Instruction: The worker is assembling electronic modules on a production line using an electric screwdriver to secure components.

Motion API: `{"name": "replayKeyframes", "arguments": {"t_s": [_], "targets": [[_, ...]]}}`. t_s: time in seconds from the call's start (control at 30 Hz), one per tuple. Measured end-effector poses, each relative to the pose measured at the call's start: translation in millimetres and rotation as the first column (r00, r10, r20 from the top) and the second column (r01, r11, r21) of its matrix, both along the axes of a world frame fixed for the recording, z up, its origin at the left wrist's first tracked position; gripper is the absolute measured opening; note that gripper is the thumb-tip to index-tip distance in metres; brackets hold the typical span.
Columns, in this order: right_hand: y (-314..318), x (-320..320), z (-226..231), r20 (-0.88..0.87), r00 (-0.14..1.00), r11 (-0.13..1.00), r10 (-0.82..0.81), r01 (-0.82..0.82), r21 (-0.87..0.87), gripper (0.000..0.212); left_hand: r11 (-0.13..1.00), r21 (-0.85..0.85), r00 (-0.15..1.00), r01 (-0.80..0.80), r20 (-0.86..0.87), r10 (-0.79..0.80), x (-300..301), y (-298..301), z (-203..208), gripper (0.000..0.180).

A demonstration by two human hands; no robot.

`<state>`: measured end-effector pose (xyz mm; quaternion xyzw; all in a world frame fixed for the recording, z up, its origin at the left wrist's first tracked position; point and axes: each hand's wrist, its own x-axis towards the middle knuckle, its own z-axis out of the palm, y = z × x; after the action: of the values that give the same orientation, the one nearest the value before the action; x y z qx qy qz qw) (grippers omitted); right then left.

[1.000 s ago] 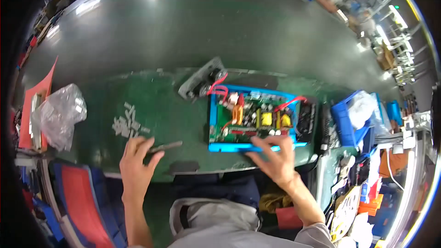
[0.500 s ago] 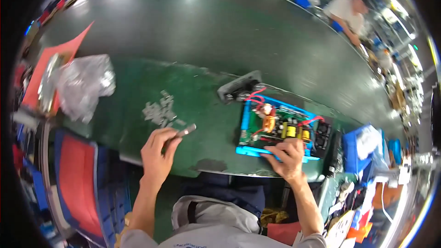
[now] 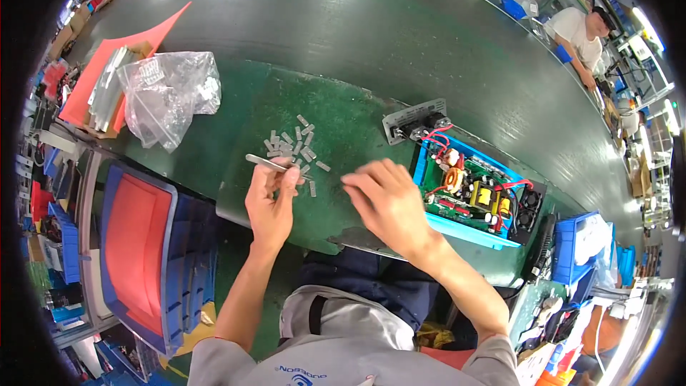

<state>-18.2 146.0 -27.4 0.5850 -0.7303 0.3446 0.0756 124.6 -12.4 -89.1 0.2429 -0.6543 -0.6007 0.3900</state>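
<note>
My left hand (image 3: 270, 207) is closed, pinching a thin flat metal strip (image 3: 263, 162) between thumb and fingers. Just beyond it, a loose heap of small grey rectangular pieces (image 3: 288, 144) lies on the green work surface; the fingertips hide some of them. Slightly blurred, my right hand (image 3: 396, 211) hovers to the right of the heap, fingers partly bent and apart, with nothing visible in them. Right of this hand sits a blue open case (image 3: 468, 231) holding a circuit board (image 3: 457, 184) with coils and wires. Red wires join it to a grey end panel (image 3: 416, 119) lying behind.
Clear plastic bags (image 3: 168, 96) lie at the left beside a cardboard box with red sheet (image 3: 100, 86). A blue bin (image 3: 575, 246) stands at the right. Behind the bench runs a wide dark green surface (image 3: 371, 36); a person (image 3: 579, 39) sits across it. A red-lined blue crate (image 3: 136, 250) is lower left.
My right hand has left the blue case and moved left toward the small pieces. My left hand still holds the strip, which now points left instead of right. The whole view has shifted.
</note>
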Motion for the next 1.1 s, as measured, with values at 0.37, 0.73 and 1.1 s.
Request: {"name": "replayKeyframes", "arguments": {"t_s": [0.37,0.73,1.1], "targets": [[-50,8,-45,-0.126,0.978,0.957,-0.166,0.191,0.218,0.01,0.986,-0.141,0.992,-0.091,0.08,0.103,0,3,0,0.017],[98,-5,131,0.013,0.997,0.847,0.082,-0.063,-0.528,0.011,0.937,-0.342,0.985,-0.077,0.117,0.123,4,-17,-35,0.017],[131,-44,134,-0.137,0.989,0.778,-0.048,-0.049,-0.627,0.01,0.956,-0.288,0.985,-0.062,0.134,0.105,-1,-11,-10,0.016]]}}
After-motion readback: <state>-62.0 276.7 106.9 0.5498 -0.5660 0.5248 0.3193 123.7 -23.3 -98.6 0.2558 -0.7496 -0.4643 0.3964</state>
